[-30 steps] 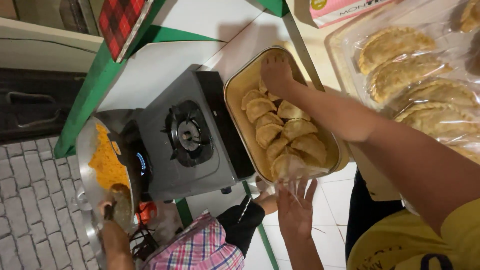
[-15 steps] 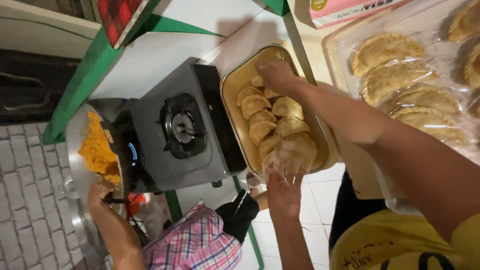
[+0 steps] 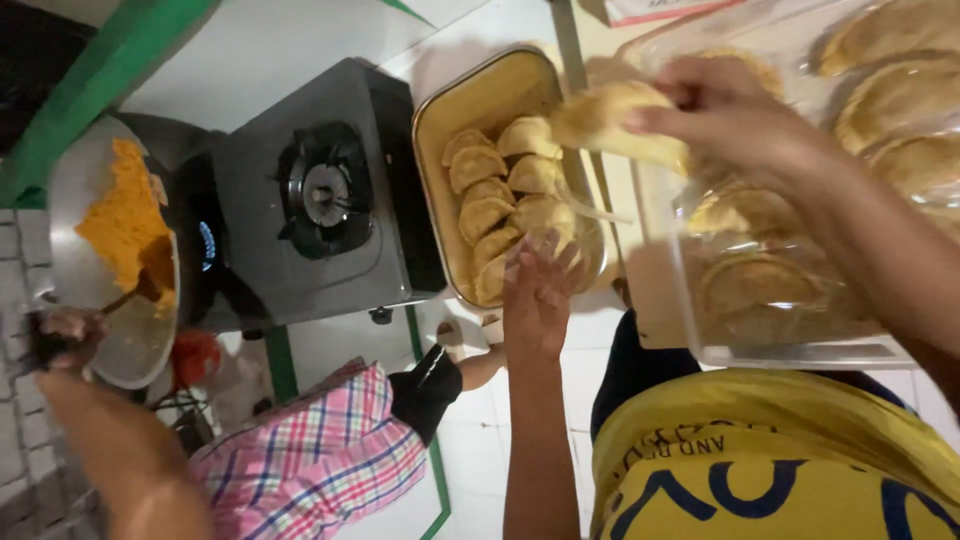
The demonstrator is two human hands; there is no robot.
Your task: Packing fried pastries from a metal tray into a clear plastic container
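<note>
Head view, looking down. The right hand [image 3: 735,115], in the upper right of the frame, is closed in a pinch on 1 folded half-moon pastry [image 3: 615,125], held in the air between the baking pan [image 3: 480,100] and the clear plastic container [image 3: 800,350]. The pastry hangs above the right rim of the pan and touches neither vessel, as far as can be seen.

The left hand [image 3: 540,290], at centre, is open with fingers spread, palm down, at the lower right corner of the pan; it grips nothing, and its fingertips lie at the nearest pastries in the pan [image 3: 500,195]. Whether they touch them cannot be told.

The pan is a yellowish rectangular tin, partly filled with pastries laid in overlapping rows. The container at right holds more, larger pastries [image 3: 770,290] under clear film.

Left of the pan stands a single-burner gas stove [image 3: 320,195], unlit. At the far left, another person's hand [image 3: 60,335] holds a utensil in a round metal pan of orange filling [image 3: 125,215]. A checked pink cloth [image 3: 310,460] shows at lower centre, and the wearer's yellow shirt [image 3: 750,470] at lower right.
</note>
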